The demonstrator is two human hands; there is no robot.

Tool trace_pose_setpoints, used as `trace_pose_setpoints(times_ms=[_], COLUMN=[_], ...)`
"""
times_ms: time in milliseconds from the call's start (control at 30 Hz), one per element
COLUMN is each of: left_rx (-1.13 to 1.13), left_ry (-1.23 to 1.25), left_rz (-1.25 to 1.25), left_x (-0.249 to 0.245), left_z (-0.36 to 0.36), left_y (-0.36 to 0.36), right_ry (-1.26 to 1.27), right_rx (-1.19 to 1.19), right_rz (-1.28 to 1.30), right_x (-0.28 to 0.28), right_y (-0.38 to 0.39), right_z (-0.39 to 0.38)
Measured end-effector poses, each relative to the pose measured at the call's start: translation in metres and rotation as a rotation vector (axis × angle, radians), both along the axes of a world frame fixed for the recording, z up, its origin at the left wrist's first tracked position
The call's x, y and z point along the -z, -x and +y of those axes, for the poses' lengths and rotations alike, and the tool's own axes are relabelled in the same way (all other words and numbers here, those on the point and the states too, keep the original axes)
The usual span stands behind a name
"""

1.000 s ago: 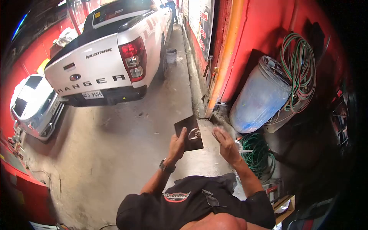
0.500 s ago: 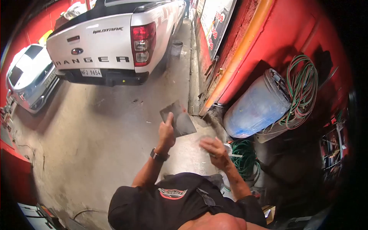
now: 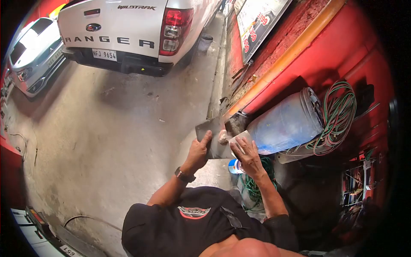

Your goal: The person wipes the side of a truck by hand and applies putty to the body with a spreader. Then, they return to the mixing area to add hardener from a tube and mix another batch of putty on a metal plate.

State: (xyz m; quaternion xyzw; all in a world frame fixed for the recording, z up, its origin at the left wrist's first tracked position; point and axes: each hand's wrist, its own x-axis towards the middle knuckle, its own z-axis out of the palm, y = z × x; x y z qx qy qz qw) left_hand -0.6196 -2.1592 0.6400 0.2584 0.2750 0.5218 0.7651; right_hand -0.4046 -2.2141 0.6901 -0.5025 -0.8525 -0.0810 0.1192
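Note:
My left hand [image 3: 198, 152] grips the left edge of a dark flat metal plate [image 3: 212, 136] held up in front of me, thumb on its face. My right hand [image 3: 244, 153] lies on the plate's right side, fingers spread over a pale sheet or pad [image 3: 238, 138] pressed against it. A black watch [image 3: 184, 175] sits on my left wrist. I wear a black shirt [image 3: 201, 222].
A white pickup truck [image 3: 132, 30] stands ahead, a white car [image 3: 30, 51] to its left. A blue barrel [image 3: 286, 124] leans on the red wall [image 3: 342, 47] with coiled hoses [image 3: 338, 115]. Green hose [image 3: 250, 184] and a small can [image 3: 233, 167] lie below my hands.
My right hand has risen from below the plate and now rests on its right side with a pale sheet. The plate has tilted, and the view has swung downward.

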Motion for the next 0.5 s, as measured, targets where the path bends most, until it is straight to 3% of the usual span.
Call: trace_pose_setpoints(times_ms=[33, 67, 167, 233, 300, 400, 500], left_rx=[-0.03, -0.062, -0.045, -0.14, -0.259, -0.144, -0.134], left_ry=[0.044, 0.091, -0.092, -0.155, -0.227, -0.185, -0.255], left_rz=[-0.019, -0.039, 0.18, 0.29, 0.419, 0.573, 0.539], left_x=[-0.01, -0.016, -0.004, 0.001, -0.008, -0.012, 0.0], left_z=[0.002, 0.004, 0.006, 0.002, 0.004, 0.003, 0.007], left_y=[0.005, 0.007, 0.008, 0.002, 0.002, 0.008, 0.001], right_ry=[0.008, -0.038, -0.181, -0.106, -0.127, -0.242, -0.12], right_rx=[0.009, 0.039, 0.122, 0.028, 0.065, 0.17, 0.018], right_rz=[-0.13, -0.068, 0.188, 0.034, 0.037, 0.156, -0.004], right_x=[0.0, -0.004, -0.026, -0.004, -0.016, -0.032, -0.007], right_y=[-0.005, -0.008, 0.008, 0.031, 0.033, 0.036, 0.044], right_z=[-0.001, 0.002, 0.008, 0.0, -0.002, 0.0, -0.002])
